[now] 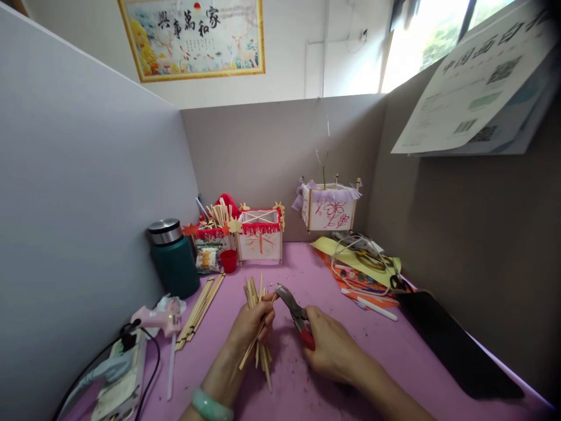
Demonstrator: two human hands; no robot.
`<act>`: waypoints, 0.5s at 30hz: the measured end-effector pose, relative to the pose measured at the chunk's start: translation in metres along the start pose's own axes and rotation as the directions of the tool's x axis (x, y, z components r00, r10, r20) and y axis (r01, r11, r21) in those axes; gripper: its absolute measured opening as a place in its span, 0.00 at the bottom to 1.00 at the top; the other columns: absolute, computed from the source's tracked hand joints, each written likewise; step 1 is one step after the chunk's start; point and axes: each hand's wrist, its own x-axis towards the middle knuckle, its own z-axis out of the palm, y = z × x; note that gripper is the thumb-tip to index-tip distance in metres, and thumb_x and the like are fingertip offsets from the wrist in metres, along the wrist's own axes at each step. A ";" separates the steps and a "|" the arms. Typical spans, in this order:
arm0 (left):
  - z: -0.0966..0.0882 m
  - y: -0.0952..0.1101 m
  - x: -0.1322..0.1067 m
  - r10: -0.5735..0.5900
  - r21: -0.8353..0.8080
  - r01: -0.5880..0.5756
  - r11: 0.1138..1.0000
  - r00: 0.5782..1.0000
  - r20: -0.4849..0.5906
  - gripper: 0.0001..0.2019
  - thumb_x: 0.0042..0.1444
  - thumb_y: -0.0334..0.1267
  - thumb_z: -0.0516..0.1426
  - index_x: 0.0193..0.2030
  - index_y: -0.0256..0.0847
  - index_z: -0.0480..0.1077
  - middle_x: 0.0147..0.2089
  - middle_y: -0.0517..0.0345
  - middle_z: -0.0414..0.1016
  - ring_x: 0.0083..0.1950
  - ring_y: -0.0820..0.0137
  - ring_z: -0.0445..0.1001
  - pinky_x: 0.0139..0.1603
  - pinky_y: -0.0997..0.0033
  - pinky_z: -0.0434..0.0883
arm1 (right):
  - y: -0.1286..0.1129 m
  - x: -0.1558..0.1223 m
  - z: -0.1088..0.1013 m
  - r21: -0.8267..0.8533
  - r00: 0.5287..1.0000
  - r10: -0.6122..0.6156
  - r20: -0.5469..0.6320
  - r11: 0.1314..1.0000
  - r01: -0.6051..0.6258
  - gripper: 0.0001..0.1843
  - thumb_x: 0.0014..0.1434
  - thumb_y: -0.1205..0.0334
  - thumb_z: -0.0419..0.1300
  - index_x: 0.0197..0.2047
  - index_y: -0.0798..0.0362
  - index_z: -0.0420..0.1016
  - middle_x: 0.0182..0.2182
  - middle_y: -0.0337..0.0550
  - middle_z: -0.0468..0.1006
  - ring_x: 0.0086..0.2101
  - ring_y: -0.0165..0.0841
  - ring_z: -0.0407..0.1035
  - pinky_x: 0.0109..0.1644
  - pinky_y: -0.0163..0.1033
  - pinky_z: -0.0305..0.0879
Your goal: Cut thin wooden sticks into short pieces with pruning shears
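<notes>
My left hand point(256, 321) is closed around a bundle of thin wooden sticks point(250, 290), whose ends poke out above and below the fist. One stick slants across the bundle, its upper end beside the jaws of the pliers point(290, 304). These pliers have dark metal jaws and red handles, and my right hand point(331, 342) grips them. I cannot tell whether the jaws touch that stick. More wooden sticks point(201, 313) with dark marks lie on the purple table to the left.
A pink glue gun point(162, 317) and a power strip point(125, 374) sit left, by a green bottle point(173, 257). Behind stand a red cup point(228, 261) and a fringed paper lantern point(262, 242); another lantern point(331, 207) hangs right. Scissors point(401, 283) and a black pad point(456, 345) lie right.
</notes>
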 end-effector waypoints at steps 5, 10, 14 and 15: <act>0.001 -0.002 0.000 0.040 0.011 -0.040 0.999 0.999 -0.018 0.07 0.46 0.39 0.56 0.30 0.37 0.67 0.11 0.73 0.54 0.08 0.82 0.46 0.12 0.77 0.45 | 0.001 0.005 0.000 -0.076 0.999 0.025 0.043 0.997 -0.022 0.14 0.43 0.66 0.57 0.36 0.52 0.61 0.32 0.46 0.74 0.32 0.37 0.68 0.30 0.35 0.48; 0.000 -0.003 0.002 0.055 0.037 -0.053 0.998 0.996 -0.069 0.08 0.44 0.38 0.56 0.31 0.36 0.67 0.11 0.72 0.56 0.09 0.82 0.47 0.12 0.77 0.45 | 0.005 0.010 0.004 -0.107 0.998 0.024 0.056 0.994 -0.018 0.13 0.43 0.66 0.57 0.35 0.51 0.62 0.31 0.45 0.75 0.31 0.37 0.69 0.29 0.35 0.47; -0.001 -0.004 0.003 0.046 0.052 -0.041 0.998 0.994 -0.101 0.10 0.44 0.40 0.57 0.31 0.36 0.67 0.12 0.72 0.56 0.09 0.82 0.47 0.12 0.77 0.46 | 0.006 0.011 0.005 -0.128 0.999 0.019 0.045 0.992 -0.013 0.12 0.44 0.64 0.57 0.35 0.52 0.63 0.31 0.45 0.76 0.31 0.38 0.70 0.28 0.35 0.47; -0.001 -0.004 0.003 0.043 0.057 -0.038 0.998 0.994 -0.103 0.10 0.44 0.41 0.57 0.31 0.36 0.67 0.12 0.72 0.56 0.09 0.82 0.47 0.12 0.77 0.47 | 0.006 0.011 0.006 -0.134 0.999 0.018 0.036 0.991 -0.013 0.12 0.44 0.64 0.57 0.35 0.52 0.63 0.31 0.46 0.76 0.31 0.38 0.70 0.28 0.35 0.46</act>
